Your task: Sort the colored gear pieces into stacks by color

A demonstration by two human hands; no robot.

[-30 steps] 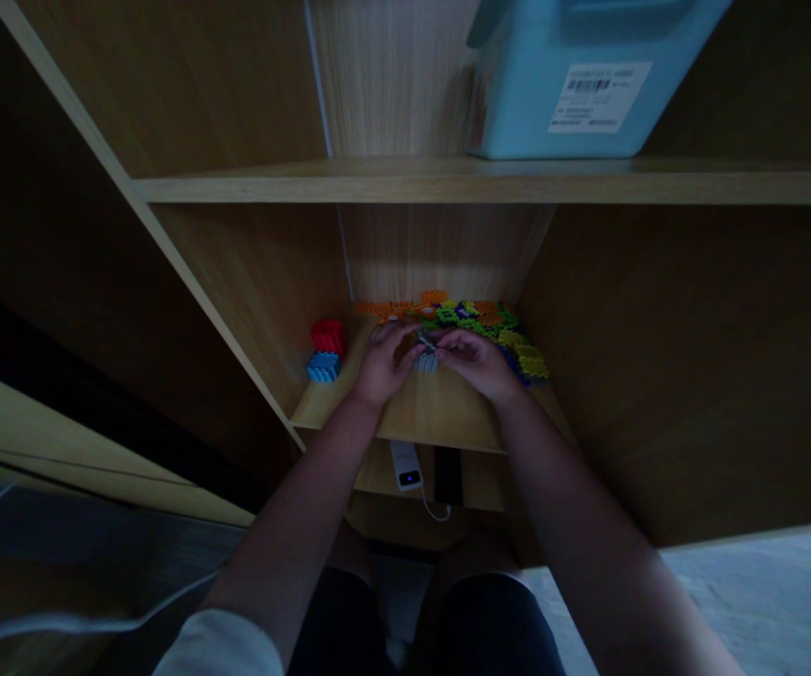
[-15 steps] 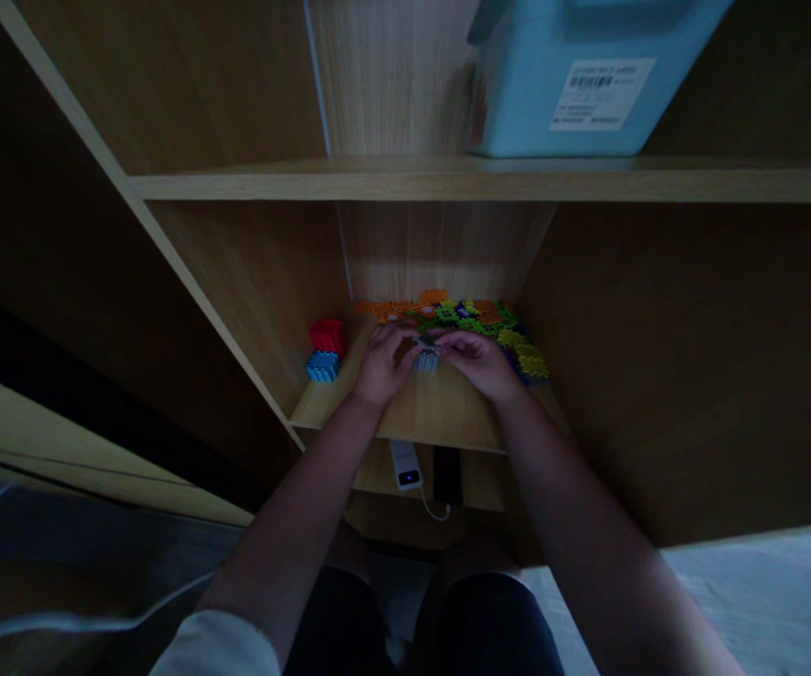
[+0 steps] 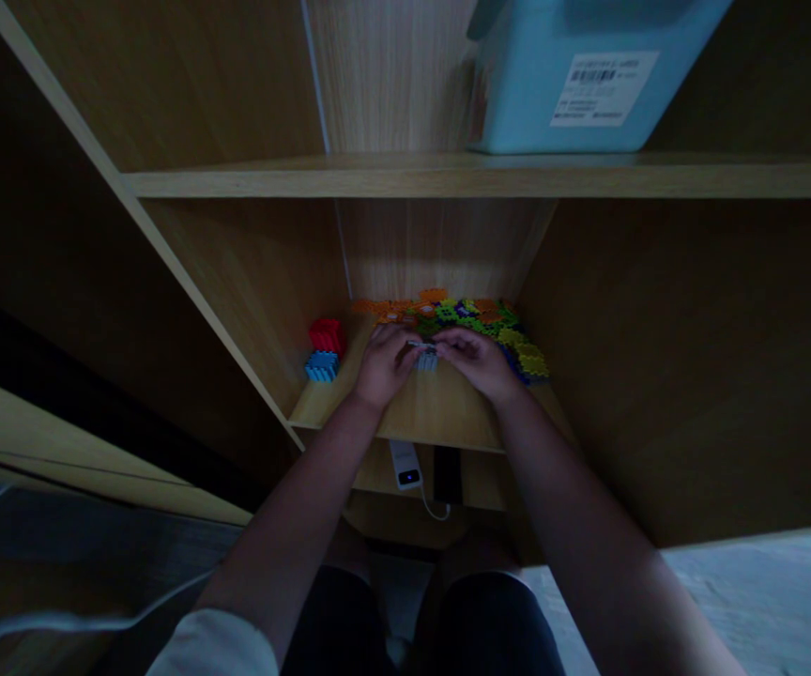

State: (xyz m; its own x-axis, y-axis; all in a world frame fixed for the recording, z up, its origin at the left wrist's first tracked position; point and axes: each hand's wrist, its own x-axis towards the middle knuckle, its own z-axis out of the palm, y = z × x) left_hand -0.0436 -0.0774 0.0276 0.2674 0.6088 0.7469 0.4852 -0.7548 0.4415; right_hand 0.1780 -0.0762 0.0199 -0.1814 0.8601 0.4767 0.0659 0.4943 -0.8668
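My left hand (image 3: 386, 361) and my right hand (image 3: 474, 359) meet over the middle shelf, fingertips pinched on a small grey interlocking piece (image 3: 425, 345) between them. Just below it is a light grey-blue notched block (image 3: 426, 361), partly covered by the fingers; I cannot tell whether the two are joined. A heap of orange, green, yellow and purple interlocking pieces (image 3: 480, 319) lies behind my hands. To the left, a red cube (image 3: 327, 335) stands behind a blue cube (image 3: 322, 366), both with notched edges.
Above, a light blue plastic box (image 3: 574, 94) with a white label sits on the upper shelf board (image 3: 377, 178). A white power bank (image 3: 405, 465) with a cable and a black flat object (image 3: 448, 476) lie on the lower shelf. Wooden side walls enclose the compartment.
The grey piece between my fingertips has tipped and now shows a thinner, flatter edge. Both hands stay in almost the same place.
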